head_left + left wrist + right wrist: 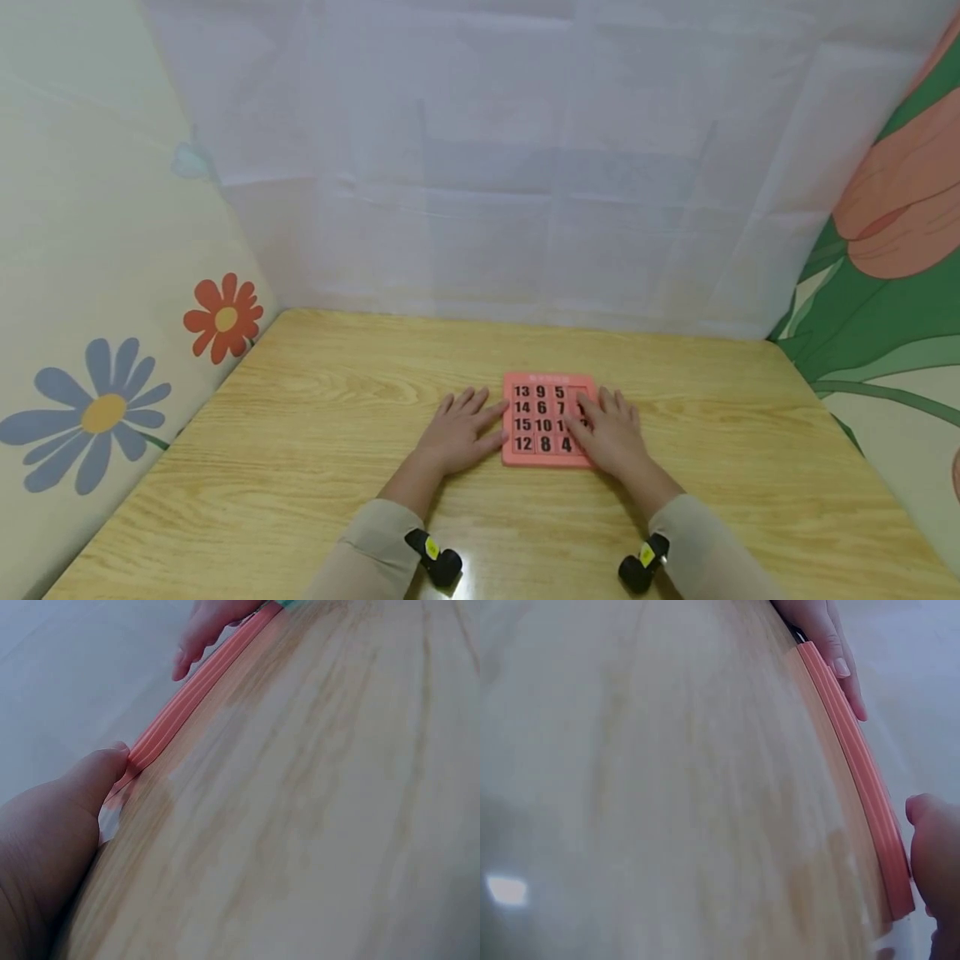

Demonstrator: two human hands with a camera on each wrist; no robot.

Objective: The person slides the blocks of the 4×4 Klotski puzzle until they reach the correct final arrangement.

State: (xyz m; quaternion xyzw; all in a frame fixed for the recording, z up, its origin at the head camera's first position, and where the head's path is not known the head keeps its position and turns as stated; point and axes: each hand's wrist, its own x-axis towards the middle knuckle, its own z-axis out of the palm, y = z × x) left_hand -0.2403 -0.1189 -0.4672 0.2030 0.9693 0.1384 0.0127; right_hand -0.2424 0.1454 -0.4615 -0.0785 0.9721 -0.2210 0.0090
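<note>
A pink sliding number puzzle (542, 417) lies flat on the table, its tiles marked with large black numbers. Its top row reads 13, 9, 5, then a tile-less gap at the right corner. My left hand (459, 433) rests at the puzzle's left edge, fingers spread, thumb and forefinger at the frame. Over the right side lies my right hand (617, 435), with its thumb and forefinger above the tiles, covering part of the right column. In the left wrist view the left thumb touches the puzzle's side wall (187, 701). The right wrist view shows the right thumb raised over the side wall (855, 765).
The wood-grain table (315, 433) extends around the puzzle. A white cloth (495, 167) hangs behind its far edge. Flower-printed panels stand at the left (90, 250) and right (885, 292). Each wrist wears a black camera, the left (444, 567) and the right (637, 573).
</note>
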